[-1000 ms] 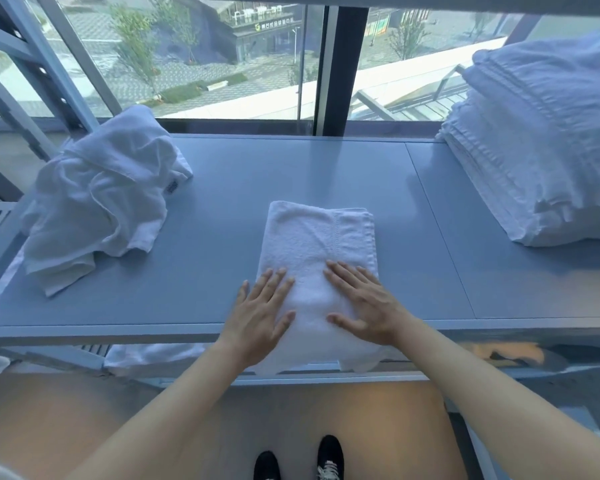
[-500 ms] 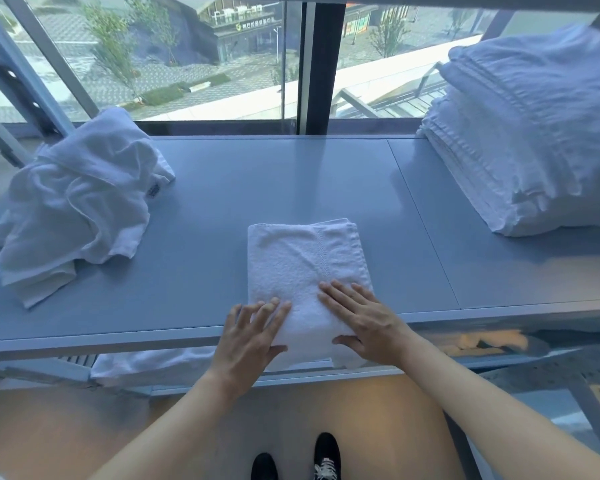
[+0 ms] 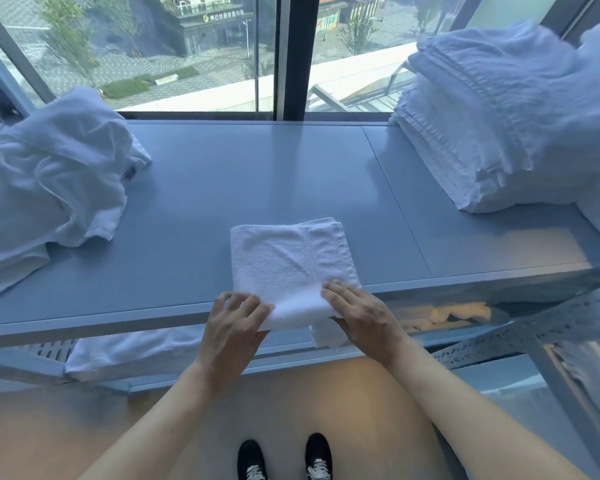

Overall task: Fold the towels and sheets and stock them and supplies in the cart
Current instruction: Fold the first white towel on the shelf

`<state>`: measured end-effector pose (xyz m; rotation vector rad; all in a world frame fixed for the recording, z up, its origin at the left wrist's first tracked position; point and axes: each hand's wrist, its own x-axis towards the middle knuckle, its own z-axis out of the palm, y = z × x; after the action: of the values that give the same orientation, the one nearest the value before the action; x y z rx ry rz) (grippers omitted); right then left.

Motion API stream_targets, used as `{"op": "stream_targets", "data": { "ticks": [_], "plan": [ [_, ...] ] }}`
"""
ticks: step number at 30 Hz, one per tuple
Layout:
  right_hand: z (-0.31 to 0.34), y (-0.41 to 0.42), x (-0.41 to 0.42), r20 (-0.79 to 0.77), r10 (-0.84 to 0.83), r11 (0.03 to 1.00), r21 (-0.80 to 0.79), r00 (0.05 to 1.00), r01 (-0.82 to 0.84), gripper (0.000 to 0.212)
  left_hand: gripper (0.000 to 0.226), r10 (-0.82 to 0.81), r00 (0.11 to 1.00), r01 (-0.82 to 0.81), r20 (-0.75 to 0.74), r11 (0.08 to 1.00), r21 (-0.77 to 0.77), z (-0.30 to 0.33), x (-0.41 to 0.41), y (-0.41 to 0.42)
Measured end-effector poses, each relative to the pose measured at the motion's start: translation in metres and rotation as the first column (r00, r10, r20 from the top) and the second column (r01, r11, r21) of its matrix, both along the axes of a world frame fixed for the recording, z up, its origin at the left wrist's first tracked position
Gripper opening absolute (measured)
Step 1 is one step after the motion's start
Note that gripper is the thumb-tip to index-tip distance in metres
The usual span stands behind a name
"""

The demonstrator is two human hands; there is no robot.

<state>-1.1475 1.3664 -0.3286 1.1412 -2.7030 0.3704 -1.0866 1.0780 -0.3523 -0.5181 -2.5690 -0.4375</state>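
item one, nearest us: our two black shoes (image 3: 284, 457) with white laces, side by side on the tan floor, between our forearms.

item two: our left hand (image 3: 231, 329), fingers curled over the near left corner of the folded towel (image 3: 288, 268), thumb side tucked under its edge, so it grips that corner.

item three: our right hand (image 3: 362, 315), fingers bent on top of the near right corner, thumb below the overhanging cloth, pinching it.

item four: the folded towel itself, white terry with a woven band running front to back, lying near the front middle of the grey table (image 3: 257, 174); its near end hangs over the table's front edge, a small flap drooping just below our right hand.

item five: more white cloth (image 3: 132, 348) on the shelf under the table, left of our hands.

item six: a crumpled heap of white linen (image 3: 52, 181) on the table's left end, a small label showing on it, well apart from the towel.

item seven: a tall stack of folded white linens (image 3: 492, 112) at the right end.

item eight, farthest: the window (image 3: 194, 50) behind the table, with trees and buildings outside.
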Motion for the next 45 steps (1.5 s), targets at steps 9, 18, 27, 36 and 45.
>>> {"op": "stream_targets", "data": {
  "ticks": [9, 18, 27, 36, 45],
  "plan": [
    [0.023, 0.035, 0.046, -0.042, -0.019, 0.991, -0.132, 0.999, 0.013, 0.039, 0.034, 0.099, 0.993, -0.105, 0.067, 0.991, 0.089, 0.042, 0.06, 0.033],
    [0.046, 0.118, 0.107, -0.069, -0.006, 0.982, -0.19, 0.998, -0.007, 0.035, 0.025, 0.158, 0.984, -0.168, 0.078, 0.976, 0.136, 0.065, 0.126, 0.125],
    [0.064, 0.167, 0.129, -0.06, -0.043, 0.981, -0.192, 0.997, 0.031, 0.037, 0.023, 0.179, 0.968, -0.209, 0.177, 0.964, 0.166, 0.082, 0.144, 0.179],
    [0.057, 0.13, 0.077, 0.002, -0.021, 0.99, -0.137, 1.0, 0.021, 0.038, 0.026, 0.182, 0.953, -0.232, 0.242, 0.952, 0.2, 0.068, 0.098, 0.141],
    [0.06, 0.055, -0.024, -0.007, -0.096, 0.993, -0.071, 0.995, 0.096, 0.041, 0.033, 0.13, 0.957, -0.191, 0.258, 0.955, 0.228, 0.062, -0.001, 0.061]
  ]
}}
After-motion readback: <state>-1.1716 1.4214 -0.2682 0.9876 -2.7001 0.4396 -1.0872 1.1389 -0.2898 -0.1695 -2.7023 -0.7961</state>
